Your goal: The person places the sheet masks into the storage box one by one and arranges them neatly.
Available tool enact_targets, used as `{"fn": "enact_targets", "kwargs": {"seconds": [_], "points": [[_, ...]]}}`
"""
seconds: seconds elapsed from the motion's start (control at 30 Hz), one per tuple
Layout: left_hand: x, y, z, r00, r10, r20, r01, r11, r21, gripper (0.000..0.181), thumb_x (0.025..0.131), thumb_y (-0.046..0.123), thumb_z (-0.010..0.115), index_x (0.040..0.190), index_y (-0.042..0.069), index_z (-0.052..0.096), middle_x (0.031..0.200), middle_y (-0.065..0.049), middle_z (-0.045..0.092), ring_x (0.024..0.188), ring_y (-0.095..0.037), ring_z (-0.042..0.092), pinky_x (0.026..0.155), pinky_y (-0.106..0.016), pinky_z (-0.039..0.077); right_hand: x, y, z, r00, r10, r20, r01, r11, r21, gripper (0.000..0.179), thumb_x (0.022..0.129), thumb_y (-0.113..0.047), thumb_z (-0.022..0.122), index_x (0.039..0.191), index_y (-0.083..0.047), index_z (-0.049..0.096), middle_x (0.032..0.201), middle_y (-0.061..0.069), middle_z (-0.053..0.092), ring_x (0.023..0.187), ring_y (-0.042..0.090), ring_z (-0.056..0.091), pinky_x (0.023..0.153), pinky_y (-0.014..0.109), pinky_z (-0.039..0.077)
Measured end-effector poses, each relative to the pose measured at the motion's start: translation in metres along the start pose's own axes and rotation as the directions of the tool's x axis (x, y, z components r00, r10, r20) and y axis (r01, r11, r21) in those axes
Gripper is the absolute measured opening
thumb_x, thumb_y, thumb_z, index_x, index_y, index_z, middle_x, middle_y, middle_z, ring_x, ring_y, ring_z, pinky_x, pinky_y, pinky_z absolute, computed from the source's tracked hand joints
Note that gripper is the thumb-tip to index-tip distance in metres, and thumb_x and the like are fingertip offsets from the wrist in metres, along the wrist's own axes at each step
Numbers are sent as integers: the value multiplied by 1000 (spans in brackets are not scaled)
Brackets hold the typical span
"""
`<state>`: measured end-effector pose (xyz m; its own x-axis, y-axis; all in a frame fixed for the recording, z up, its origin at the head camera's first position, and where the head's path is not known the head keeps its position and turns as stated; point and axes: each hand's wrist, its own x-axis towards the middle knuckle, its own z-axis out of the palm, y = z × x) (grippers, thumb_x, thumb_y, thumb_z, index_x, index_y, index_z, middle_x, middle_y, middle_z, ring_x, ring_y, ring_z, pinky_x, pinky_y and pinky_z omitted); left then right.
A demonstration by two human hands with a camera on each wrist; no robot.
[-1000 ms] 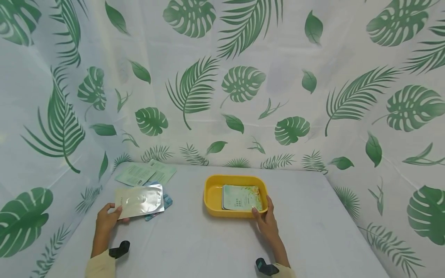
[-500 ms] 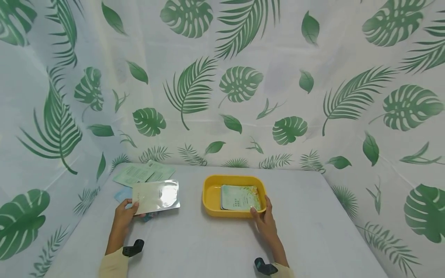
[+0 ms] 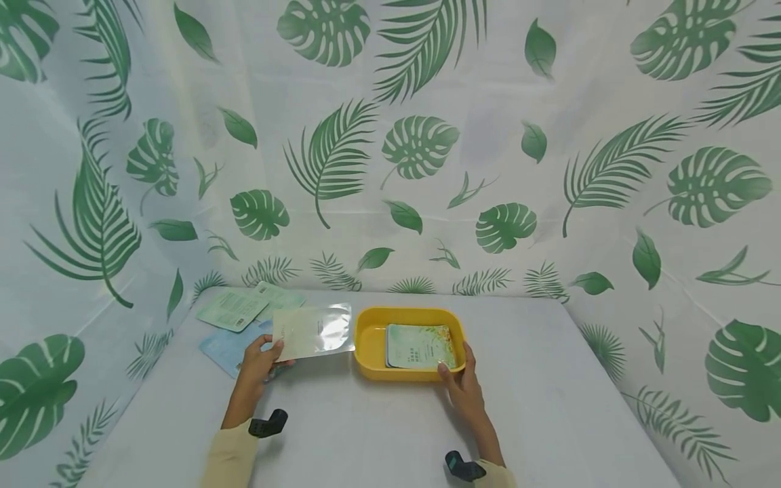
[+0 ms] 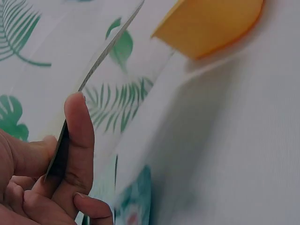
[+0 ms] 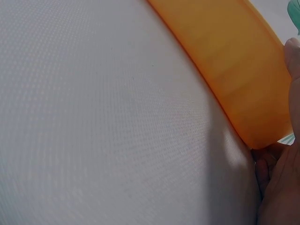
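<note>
A flat cream-and-silver foil packet (image 3: pixel 312 332) is pinched at its left end by my left hand (image 3: pixel 258 364), thumb on top and fingers beneath. It is held above the table, its right end close to the left side of a yellow plastic bin (image 3: pixel 370 344). Seen from the left wrist, the packet (image 4: pixel 101 58) appears edge-on between thumb and forefinger. My right hand (image 3: pixel 466 393) grips the bin at its front right corner, thumb at the rim and fingers around the side. Inside the bin lies a small stack of pale green packets (image 3: pixel 421 346).
Pale green packets (image 3: pixel 232 310) lie overlapping at the table's back left. A light blue packet (image 3: pixel 222 347) lies in front of them, partly hidden by the left hand. A leaf-printed white cloth (image 3: pixel 451 224) closes off the back and sides of the white table (image 3: pixel 366 434).
My left hand has carried the foil packet rightward and slightly away, from above the left pile to beside the bin, uncovering the blue packet. The right hand and bin have stayed in place.
</note>
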<state>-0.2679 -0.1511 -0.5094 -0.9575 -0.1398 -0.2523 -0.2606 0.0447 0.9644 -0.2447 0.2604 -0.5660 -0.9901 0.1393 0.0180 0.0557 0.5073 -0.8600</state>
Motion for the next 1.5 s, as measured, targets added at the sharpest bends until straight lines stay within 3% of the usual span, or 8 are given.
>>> {"fn": "enact_targets", "kwargs": {"seconds": [0.2,0.37,0.47,0.77,1.07,1.3,1.5], "points": [[2,11,28,998,53,34,-52,998,-21,30,102,11,48,127,-6,46,89,0,69,66,-14,71,70,-26,46,1,1,3,1000,-16,0,16,1000,11,84,97,-43,57,157,-23,2,163,19,13,148,43,18,116,61,18],[4,22,50,997,54,51,-55,998,19,30,102,13,50,128,-1,47,80,-3,73,67,-13,71,66,-29,36,3,4,5,999,-35,-7,35,999,12,84,96,-43,57,157,-25,2,163,17,14,148,41,20,117,59,18],[5,29,62,993,68,96,-71,997,25,30,102,10,49,129,-1,46,79,-8,74,71,-16,72,69,-31,37,4,3,5,998,-52,-21,52,999,9,84,96,-42,58,157,-24,3,162,18,16,147,42,22,116,60,20],[-2,38,90,950,154,271,-165,986,19,31,100,7,48,128,-4,43,80,-9,75,77,-17,71,70,-27,46,3,1,5,997,-64,-33,64,998,-7,81,97,-40,57,157,-22,5,161,21,18,145,45,24,115,61,21],[1,35,116,957,59,283,-93,990,107,37,99,6,50,135,-3,42,99,-21,72,77,-24,74,72,-33,57,0,3,3,997,-57,-42,57,998,-12,81,97,-39,58,156,-21,7,160,21,20,145,46,25,114,62,23],[1,35,131,932,-12,363,-21,996,86,40,101,3,45,140,0,35,105,-24,68,78,-28,75,67,-30,59,-1,5,0,996,-74,-41,73,997,-25,80,97,-40,56,156,-20,6,160,23,21,144,47,26,114,63,23],[1,33,142,907,-2,422,-25,998,58,41,100,0,40,141,-3,30,109,-26,64,82,-33,74,69,-31,59,-2,5,-2,997,-67,-36,67,998,-18,81,97,-43,57,156,-21,7,160,23,21,144,47,26,114,63,23]]}}
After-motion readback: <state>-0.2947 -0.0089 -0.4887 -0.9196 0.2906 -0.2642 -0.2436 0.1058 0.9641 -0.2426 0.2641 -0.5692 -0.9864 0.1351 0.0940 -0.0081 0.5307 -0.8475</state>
